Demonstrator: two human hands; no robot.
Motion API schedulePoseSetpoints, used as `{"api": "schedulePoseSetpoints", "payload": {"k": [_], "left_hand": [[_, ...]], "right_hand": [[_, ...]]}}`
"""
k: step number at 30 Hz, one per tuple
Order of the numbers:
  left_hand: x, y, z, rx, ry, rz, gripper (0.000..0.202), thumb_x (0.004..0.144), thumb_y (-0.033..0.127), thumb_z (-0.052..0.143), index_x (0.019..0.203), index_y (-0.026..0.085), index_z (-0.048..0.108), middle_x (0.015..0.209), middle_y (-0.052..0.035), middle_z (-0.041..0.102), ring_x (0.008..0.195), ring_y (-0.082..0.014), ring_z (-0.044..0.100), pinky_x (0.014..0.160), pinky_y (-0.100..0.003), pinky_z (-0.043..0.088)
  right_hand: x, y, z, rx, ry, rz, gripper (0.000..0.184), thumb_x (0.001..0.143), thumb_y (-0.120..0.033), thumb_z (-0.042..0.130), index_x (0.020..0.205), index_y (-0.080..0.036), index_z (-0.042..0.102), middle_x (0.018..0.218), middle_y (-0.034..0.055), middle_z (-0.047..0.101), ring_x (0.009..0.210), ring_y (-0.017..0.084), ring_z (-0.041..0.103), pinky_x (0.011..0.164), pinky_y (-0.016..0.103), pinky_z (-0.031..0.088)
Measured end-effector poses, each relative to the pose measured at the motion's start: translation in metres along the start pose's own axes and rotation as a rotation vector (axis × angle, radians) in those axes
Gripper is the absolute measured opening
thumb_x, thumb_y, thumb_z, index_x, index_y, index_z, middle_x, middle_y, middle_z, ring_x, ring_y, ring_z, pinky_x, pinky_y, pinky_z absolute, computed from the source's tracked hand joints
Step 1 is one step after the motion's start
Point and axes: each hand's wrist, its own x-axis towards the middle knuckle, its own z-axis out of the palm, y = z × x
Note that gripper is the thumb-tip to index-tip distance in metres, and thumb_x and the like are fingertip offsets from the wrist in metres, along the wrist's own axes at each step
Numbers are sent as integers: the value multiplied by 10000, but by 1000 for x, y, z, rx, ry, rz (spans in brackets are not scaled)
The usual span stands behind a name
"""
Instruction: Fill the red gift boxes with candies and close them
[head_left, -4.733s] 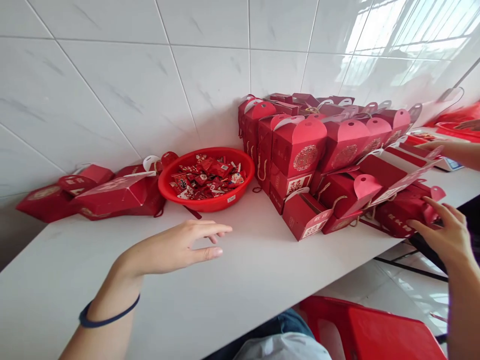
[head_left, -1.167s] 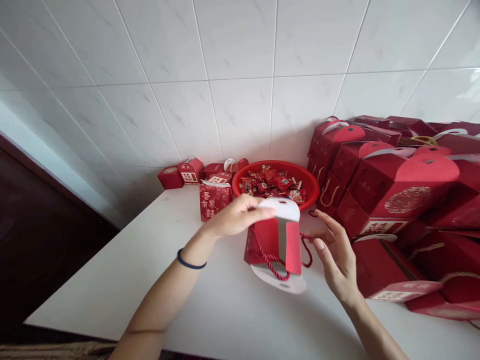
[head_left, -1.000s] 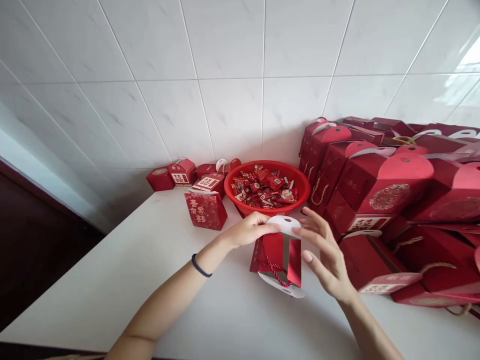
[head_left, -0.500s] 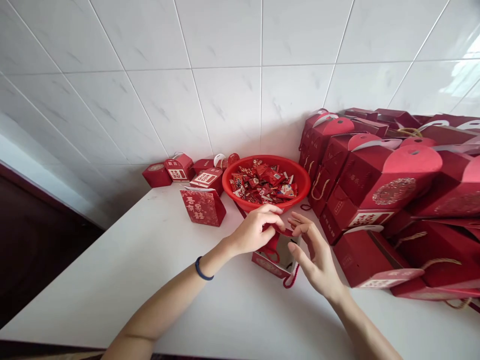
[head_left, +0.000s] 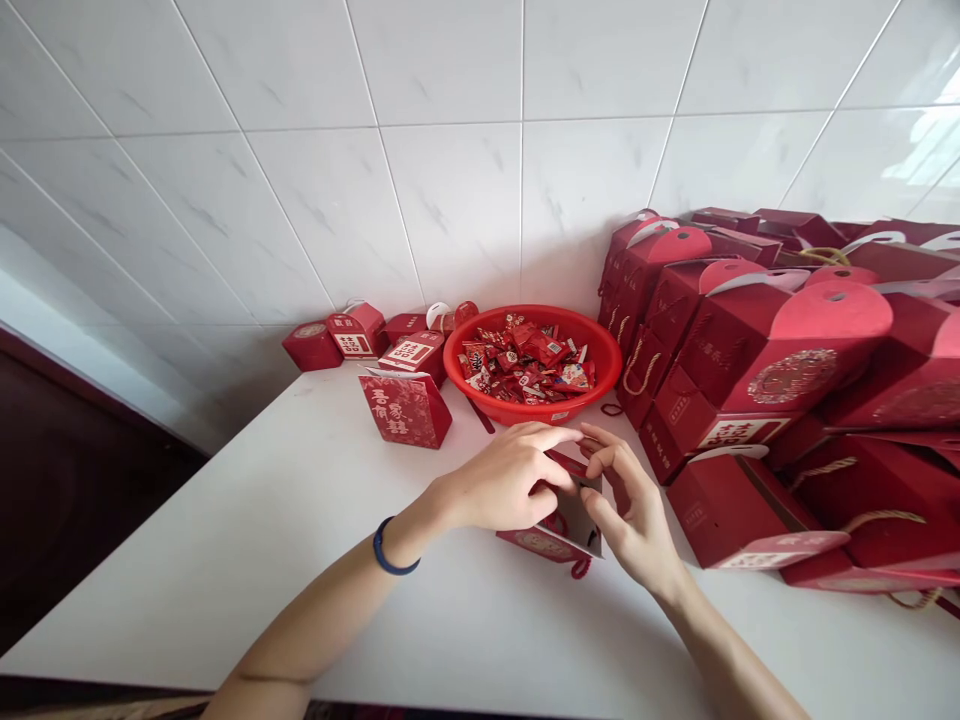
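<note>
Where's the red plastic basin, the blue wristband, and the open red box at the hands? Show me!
Red plastic basin (head_left: 529,411): head view, on its front wall.
Blue wristband (head_left: 379,552): head view, on its outer edge.
Open red box (head_left: 546,544): head view, on its near side panel.

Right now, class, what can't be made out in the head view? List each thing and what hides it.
All in the head view:
- Part of the inside of the box at the hands: behind the left hand and right hand.
- Bowl floor: under packets.
- Small print on packets: too small.
- Pile's far right: cut off by the right edge.
</note>
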Motion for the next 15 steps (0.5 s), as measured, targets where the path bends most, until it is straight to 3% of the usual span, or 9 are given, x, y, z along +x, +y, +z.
{"api": "schedulePoseSetpoints", "payload": {"k": [5,9,11,15], "left_hand": [[-2,2,-1,61,-64,-37,331,792,68,516,976,199,760,1588,-82,397,1453,-340,370,1160,-521,369],[-2,1,3,92,-69,-127,234,873,145,500,902,139,732,1564,-167,401,1459,-377,343,1159,-550,345],[-1,2,3,58,-30,-155,253,930,200,466,848,154,701,1480,-166,492,1400,-355,432,1105,-516,409],[1,1,-4,-42,41,-255,244,917,283,538,692,189,552,1153,-104,661,1122,-284,642,870,-378,531]], "right_hand": [[2,-2,-6,14,-50,8,146,804,-140,489,864,-198,610,1460,99,503,1356,276,493,1086,449,447],[2,-1,-11,-48,-132,-62,319,838,-100,423,884,-218,716,1505,45,482,1342,265,513,1101,448,446],[2,0,-13,-120,-178,-101,373,841,-85,410,929,-232,741,1501,40,490,1342,266,510,1091,452,454],[4,4,-14,-242,-305,-71,530,812,-57,405,1240,-228,667,1425,90,561,1292,266,547,1045,445,482]]}}
